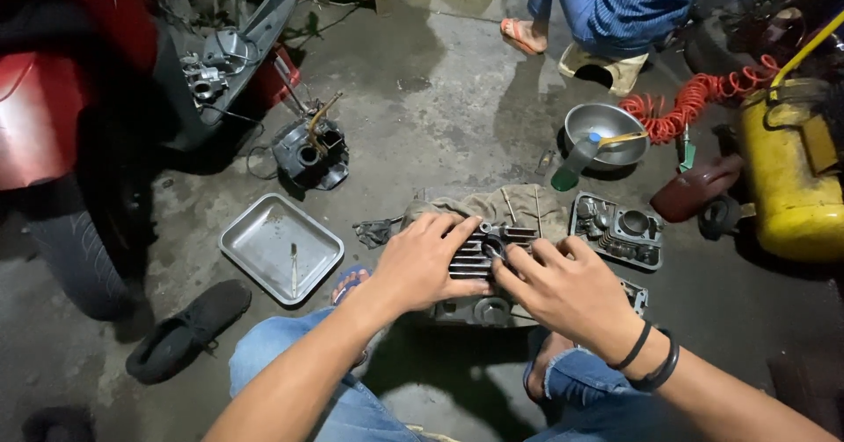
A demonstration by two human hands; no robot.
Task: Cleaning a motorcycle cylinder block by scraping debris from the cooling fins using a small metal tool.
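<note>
Left hand (420, 262), centre frame: fingers loosely curled, palm down, clasping the left end of a finned metal engine cylinder head (479, 257) on the concrete floor (457, 90). Right hand (563, 285), just right of centre: fingers bent, tips pressed to the head's top near a round port; whether they pinch a small part is hard to make out. Two dark bands on that wrist. Head is grey cast metal with parallel cooling fins, lower half hidden under both hands. Behind it, a crumpled tan rag (492, 204) with thin rods lying on it. Right of the rag, a blocky cast engine part (617, 229) with round bores. Left of centre, a shallow rectangular steel tray (280, 247), dull and scratched, holding one slim tool. Upper right: round steel bowl (605, 132), coiled orange air hose (694, 99), yellow tank (787, 174) cut off by the frame edge. Lower left: black sandal (186, 329). Another person at top, only partly in frame.
</note>
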